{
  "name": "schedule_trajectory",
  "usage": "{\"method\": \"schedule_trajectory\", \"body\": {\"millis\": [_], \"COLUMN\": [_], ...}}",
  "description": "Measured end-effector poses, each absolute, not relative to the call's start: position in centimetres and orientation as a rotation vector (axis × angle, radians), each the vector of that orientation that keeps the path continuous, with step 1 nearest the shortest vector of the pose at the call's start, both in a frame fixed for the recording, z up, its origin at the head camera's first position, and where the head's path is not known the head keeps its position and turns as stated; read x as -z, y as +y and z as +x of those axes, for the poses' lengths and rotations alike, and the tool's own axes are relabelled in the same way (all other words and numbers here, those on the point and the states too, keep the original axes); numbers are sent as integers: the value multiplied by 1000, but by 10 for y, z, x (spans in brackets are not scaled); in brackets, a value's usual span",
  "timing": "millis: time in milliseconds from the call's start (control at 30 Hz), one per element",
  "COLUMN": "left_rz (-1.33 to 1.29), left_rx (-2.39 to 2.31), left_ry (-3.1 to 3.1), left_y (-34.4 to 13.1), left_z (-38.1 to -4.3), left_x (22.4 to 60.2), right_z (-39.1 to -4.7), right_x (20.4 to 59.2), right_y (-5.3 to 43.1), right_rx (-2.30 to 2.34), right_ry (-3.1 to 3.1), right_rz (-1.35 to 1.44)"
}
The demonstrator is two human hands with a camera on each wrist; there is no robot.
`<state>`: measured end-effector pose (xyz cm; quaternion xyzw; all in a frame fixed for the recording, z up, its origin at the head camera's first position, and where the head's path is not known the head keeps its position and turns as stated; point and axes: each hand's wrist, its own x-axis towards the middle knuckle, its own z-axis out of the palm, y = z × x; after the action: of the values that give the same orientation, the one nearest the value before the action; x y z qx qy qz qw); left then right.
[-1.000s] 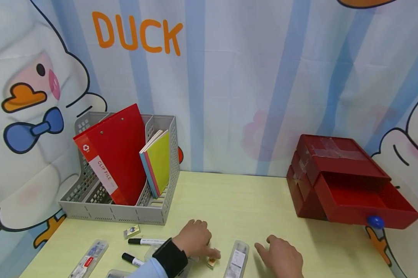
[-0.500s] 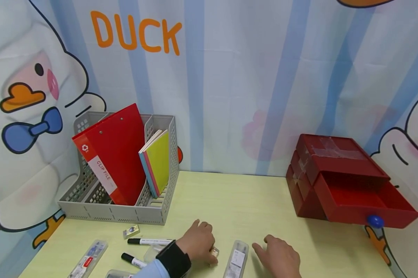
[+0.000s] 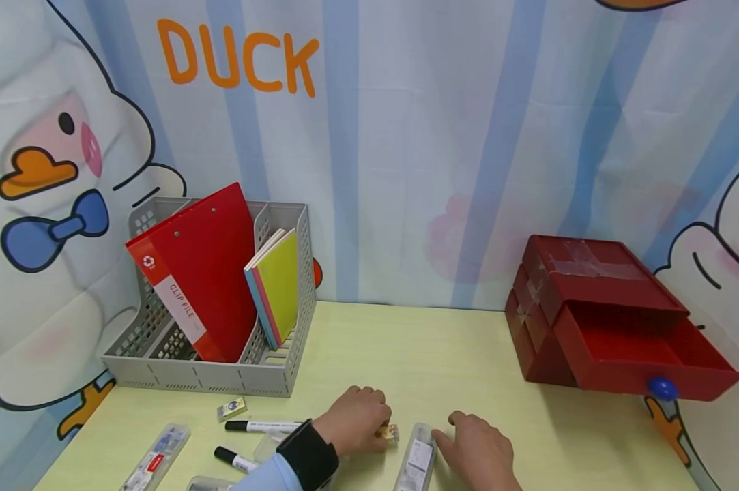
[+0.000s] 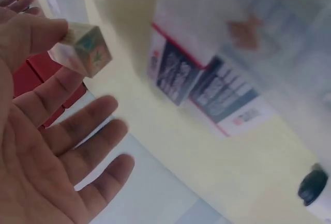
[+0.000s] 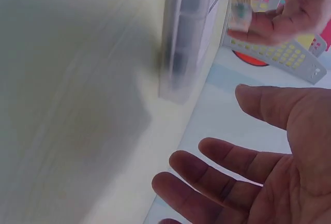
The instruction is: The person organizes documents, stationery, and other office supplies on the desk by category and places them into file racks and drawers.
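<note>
My left hand (image 3: 355, 419) pinches a small wrapped eraser (image 4: 88, 53) between thumb and index finger, its other fingers spread in the left wrist view. In the head view the eraser's end pokes out to the right of the hand. Just right of it lies a clear plastic pen case (image 3: 415, 457) with a white label. My right hand (image 3: 476, 450) is beside that case, thumb near its right edge; whether they touch cannot be told. Its fingers are apart and hold nothing in the right wrist view.
Left of my hands lie another eraser (image 3: 231, 408), two black-capped markers (image 3: 261, 426) and a clear case with a red label (image 3: 155, 458). Behind stands a grey file rack (image 3: 203, 377) with a red clip file and notebooks. A red drawer box (image 3: 602, 273) has one drawer pulled out.
My left hand has picked up the eraser and moved slightly right with it. The right hand has shifted left, closer to the pen case.
</note>
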<state>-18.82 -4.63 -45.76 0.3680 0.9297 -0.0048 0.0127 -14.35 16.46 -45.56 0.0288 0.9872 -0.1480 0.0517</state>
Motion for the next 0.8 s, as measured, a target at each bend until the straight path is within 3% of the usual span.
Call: {"method": "schedule_trajectory", "body": {"millis": [800], "left_rz": [1407], "left_rx": [-60], "left_ry": [2876], "left_y": [-35], "left_z": [-184], "left_x": [447], "right_z": [-142], "right_x": [456], "right_y": [135], "right_rx": [625], "right_ry": [2953], "right_rz": [-192]}}
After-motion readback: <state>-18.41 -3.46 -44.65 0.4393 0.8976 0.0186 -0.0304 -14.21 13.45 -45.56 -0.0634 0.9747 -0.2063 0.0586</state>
